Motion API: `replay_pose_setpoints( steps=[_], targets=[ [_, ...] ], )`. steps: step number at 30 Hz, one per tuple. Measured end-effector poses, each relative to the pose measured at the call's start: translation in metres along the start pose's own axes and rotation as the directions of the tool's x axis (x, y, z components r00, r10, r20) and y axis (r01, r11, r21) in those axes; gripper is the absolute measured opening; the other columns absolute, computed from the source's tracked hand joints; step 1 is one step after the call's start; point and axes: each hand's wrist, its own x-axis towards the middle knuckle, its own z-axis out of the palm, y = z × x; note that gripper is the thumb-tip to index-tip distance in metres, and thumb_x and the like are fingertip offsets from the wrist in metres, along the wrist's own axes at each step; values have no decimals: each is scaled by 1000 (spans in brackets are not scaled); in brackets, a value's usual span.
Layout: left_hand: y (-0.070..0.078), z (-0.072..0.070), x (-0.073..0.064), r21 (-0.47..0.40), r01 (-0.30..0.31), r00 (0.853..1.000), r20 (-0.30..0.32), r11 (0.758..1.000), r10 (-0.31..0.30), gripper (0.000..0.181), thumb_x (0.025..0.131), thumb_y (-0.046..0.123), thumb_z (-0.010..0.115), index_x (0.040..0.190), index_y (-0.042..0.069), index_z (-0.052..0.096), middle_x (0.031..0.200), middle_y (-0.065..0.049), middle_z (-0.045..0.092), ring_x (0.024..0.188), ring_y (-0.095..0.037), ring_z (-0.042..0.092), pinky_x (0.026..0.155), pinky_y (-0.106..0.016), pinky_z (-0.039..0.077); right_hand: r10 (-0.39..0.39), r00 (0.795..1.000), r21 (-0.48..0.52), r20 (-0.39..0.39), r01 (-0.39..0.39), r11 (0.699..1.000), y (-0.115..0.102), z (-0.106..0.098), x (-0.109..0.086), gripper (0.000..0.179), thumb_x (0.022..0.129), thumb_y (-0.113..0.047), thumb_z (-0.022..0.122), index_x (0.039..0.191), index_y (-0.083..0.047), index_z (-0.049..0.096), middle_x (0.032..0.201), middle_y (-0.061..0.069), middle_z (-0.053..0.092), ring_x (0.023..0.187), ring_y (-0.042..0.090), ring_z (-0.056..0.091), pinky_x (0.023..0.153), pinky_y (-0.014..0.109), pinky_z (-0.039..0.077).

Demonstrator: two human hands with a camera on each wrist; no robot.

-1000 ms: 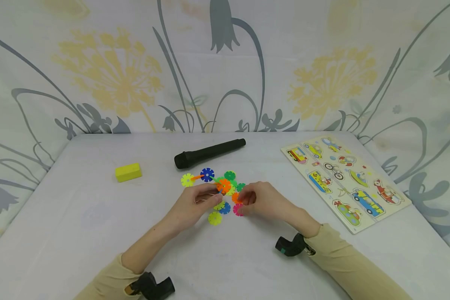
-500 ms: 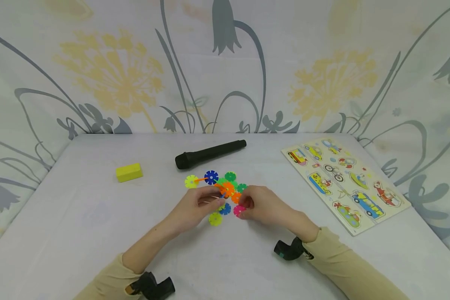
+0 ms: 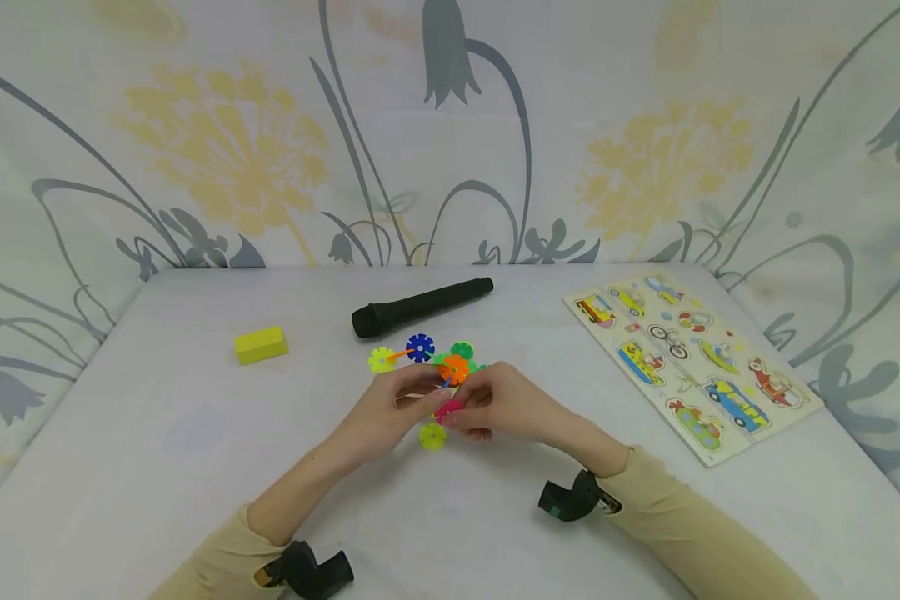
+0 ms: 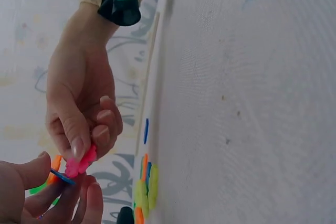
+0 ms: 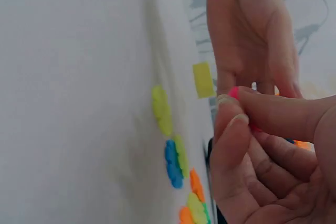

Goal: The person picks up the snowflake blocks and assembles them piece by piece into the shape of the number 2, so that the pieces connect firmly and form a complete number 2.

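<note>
In the head view my left hand [image 3: 386, 414] pinches a joined piece of notched plastic snowflake discs, with an orange disc [image 3: 455, 369] and a blue disc [image 4: 62, 177] at its fingertips. A dark blue disc [image 3: 420, 347] and a pale yellow disc [image 3: 382, 360], linked by an orange one, show beyond that hand. My right hand [image 3: 512, 404] pinches a pink snowflake disc [image 4: 81, 162] between thumb and forefinger, held against the blue disc. Whether the two interlock cannot be told. Loose discs lie beneath, among them a yellow-green disc [image 3: 432, 436] and a blue disc [image 5: 174, 164].
A black microphone [image 3: 422, 307] lies behind the hands. To its left sits a yellow block [image 3: 261, 345]. A puzzle board [image 3: 693, 367] with vehicle pictures lies at the right. White cloth [image 3: 157, 467] covers the table, and a flower-patterned curtain hangs behind.
My right hand has picked up the pink disc from the table and brought it left to my left hand. The left hand stays nearly in place with its discs.
</note>
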Motion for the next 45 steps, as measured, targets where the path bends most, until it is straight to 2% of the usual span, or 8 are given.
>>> replay_pose_setpoints(
  steps=[6,13,20,25,29,36,41,45],
  targets=[
    [0,0,0,-17,8,1000,-11,1000,-9,39,101,21,61,135,3,58,132,-13,63,118,-28,63,100,-38,53,20,999,149,-50,-12,989,0,12,-1,14,93,-17,71,94,-4,76,70,4,67,63,18,61,63,31,55],
    [1,0,1,-31,15,999,-30,999,-16,40,100,23,62,135,4,58,133,-13,62,115,-28,65,98,-38,54,37,997,241,-65,-20,970,-1,17,-3,18,94,-16,70,103,-2,77,79,7,73,66,19,66,66,30,59],
    [-1,0,0,-41,-6,998,-57,999,4,39,100,21,62,134,2,59,130,-14,64,117,-30,65,101,-43,53,46,998,361,-48,-26,932,2,18,-2,22,94,-13,69,105,5,75,82,8,74,69,17,69,72,30,61],
    [-2,-1,0,-56,-4,998,-65,998,0,38,100,22,63,132,3,61,128,-15,66,117,-30,66,101,-42,53,38,998,378,-40,-20,926,2,19,0,26,95,-17,69,104,7,75,82,8,74,69,17,69,72,30,61],
    [-2,-1,0,-71,16,997,-74,997,-21,37,100,28,62,130,6,63,124,-11,69,117,-26,66,102,-41,52,37,998,377,-45,-17,926,1,19,0,27,95,-19,69,104,6,75,82,7,74,70,18,69,73,30,61],
    [-2,-1,-1,-78,16,996,-82,997,-22,37,99,28,63,129,4,65,122,-9,70,117,-25,66,104,-43,51,33,998,389,-58,-8,921,2,21,0,28,96,-17,67,105,9,73,83,9,74,73,18,71,75,32,61],
    [-1,-1,-1,-99,-7,997,-78,995,-1,34,98,25,66,124,4,69,116,-9,72,110,-23,69,100,-40,53,15,994,339,-104,21,941,-2,26,-2,25,96,-15,67,102,8,74,84,15,74,73,19,71,74,32,62],
    [-1,-1,-1,-113,-20,998,-67,993,13,33,98,24,65,124,4,69,113,-8,73,106,-20,70,97,-35,55,14,988,297,-157,33,954,-4,30,-4,22,97,-13,66,99,7,75,79,12,73,67,17,68,69,29,60]
  ],
)
